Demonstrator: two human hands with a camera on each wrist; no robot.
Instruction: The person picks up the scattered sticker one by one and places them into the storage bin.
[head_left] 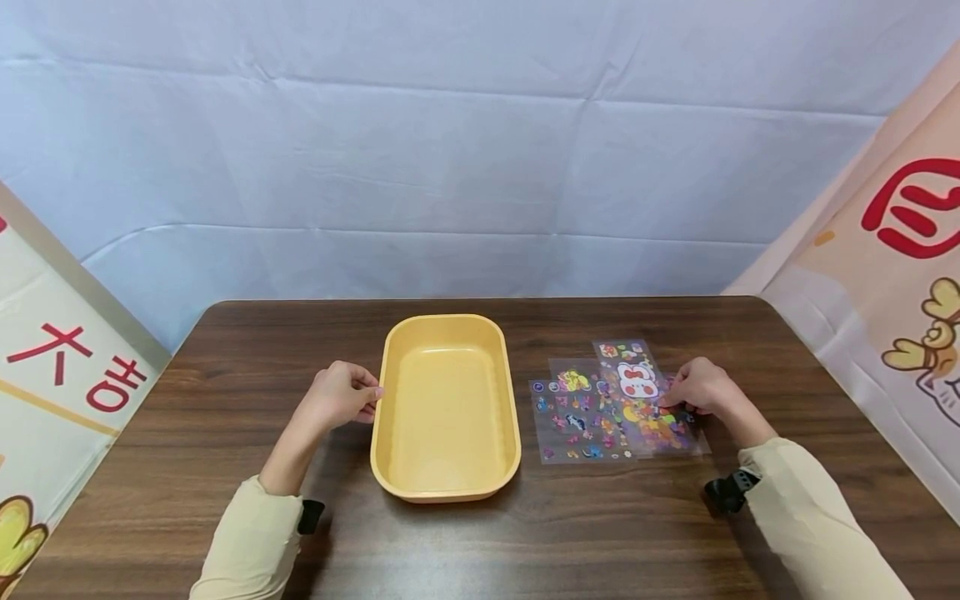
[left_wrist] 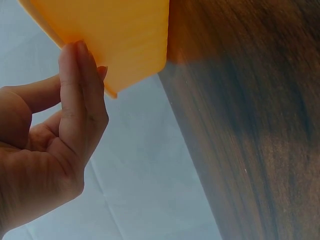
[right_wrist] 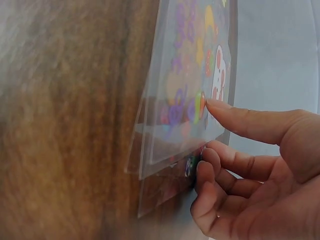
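Note:
A yellow rectangular tray [head_left: 450,487] with rounded corners stands on the dark wooden table. My left hand [head_left: 347,395] pinches its left rim between thumb and fingers; the left wrist view shows the fingers [left_wrist: 82,75] against the tray's outer side. To the right of the tray lie several overlapping clear sticker sheets [head_left: 581,425] with colourful prints. One upper sheet bears a white bunny with a red bow [head_left: 637,381]. My right hand [head_left: 697,387] pinches the right edge of a sheet, thumb above and fingers beneath. How many sheets it grips I cannot tell.
The wooden table [head_left: 600,533] has rounded far corners. Behind it hangs a pale, creased cloth [head_left: 450,167]. Printed panels stand at the left [head_left: 67,375] and right [head_left: 885,308]. Black wrist devices sit at both cuffs.

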